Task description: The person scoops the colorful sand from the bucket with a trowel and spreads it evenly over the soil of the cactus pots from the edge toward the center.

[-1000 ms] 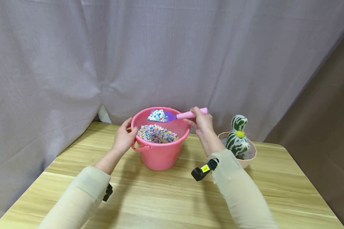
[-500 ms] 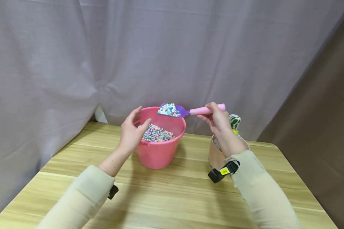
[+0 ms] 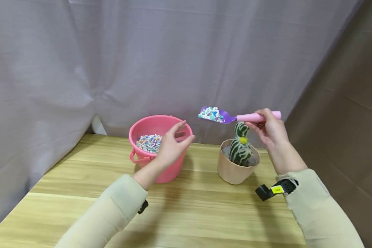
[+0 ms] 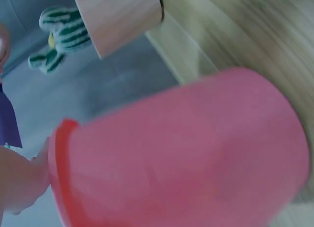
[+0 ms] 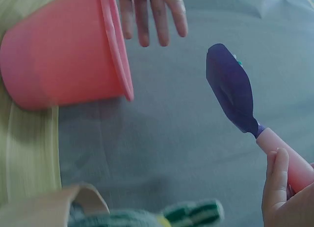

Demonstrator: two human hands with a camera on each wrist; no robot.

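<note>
My right hand (image 3: 268,129) grips the pink handle of a small scoop (image 3: 235,117) with a purple blade (image 5: 231,89). The blade carries a heap of coloured pebbles (image 3: 210,113) and hangs in the air just above and left of a striped green cactus (image 3: 240,144) in a beige pot (image 3: 234,170). My left hand (image 3: 175,144) hovers with relaxed, straight fingers over the near right rim of a pink bucket (image 3: 156,148) that holds more coloured pebbles (image 3: 148,142). In the left wrist view the bucket wall (image 4: 186,153) fills the frame, blurred.
The bucket and the pot stand on a light wooden table (image 3: 186,213), about a hand's width apart. A grey curtain (image 3: 142,58) hangs close behind them. A brown wall (image 3: 344,103) lies to the right.
My right hand has carried the loaded scoop out of the bucket and rightward to above the cactus pot. My left hand has let go of the bucket's left rim and now hovers at its right side.
</note>
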